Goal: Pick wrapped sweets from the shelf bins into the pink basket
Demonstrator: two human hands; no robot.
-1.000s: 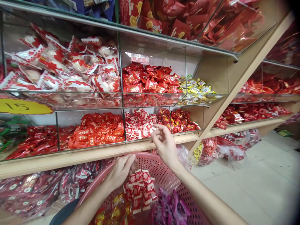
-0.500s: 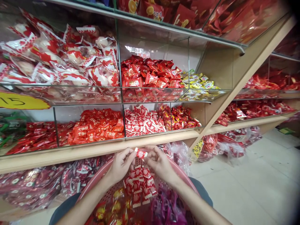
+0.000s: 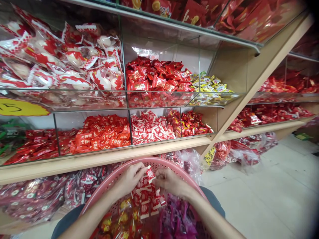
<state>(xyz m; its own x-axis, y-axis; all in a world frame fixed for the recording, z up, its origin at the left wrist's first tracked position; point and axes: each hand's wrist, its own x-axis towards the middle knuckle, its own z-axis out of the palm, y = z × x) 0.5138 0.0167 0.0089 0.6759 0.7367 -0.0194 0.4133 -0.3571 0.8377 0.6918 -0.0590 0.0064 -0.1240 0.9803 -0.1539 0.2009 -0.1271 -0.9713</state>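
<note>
Over a pink plastic basket [image 3: 117, 174], my left hand [image 3: 129, 181] and my right hand [image 3: 169, 182] both pinch one small red-and-white candy packet [image 3: 149, 173]. Under the hands a strip of the same red-and-white packets [image 3: 147, 199] lies in the basket. Yellow-and-red wrapped sweets [image 3: 119, 220] sit at the basket's left, purple wrapped ones [image 3: 179, 220] at its right. The same red-and-white candy fills a glass bin [image 3: 149, 127] on the shelf just beyond the hands.
Glass-fronted shelf bins hold red packets [image 3: 99, 134], larger red-and-white bags [image 3: 62, 63] and yellow sweets [image 3: 211, 88]. A yellow price tag [image 3: 21, 108] hangs at left. Bagged stock [image 3: 32, 197] lies under the wooden shelf edge [image 3: 99, 159]. Tiled floor [image 3: 274, 192] lies at right.
My right hand came back from the shelf bin to meet my left hand with a candy packet, and both hands then lowered into the basket.
</note>
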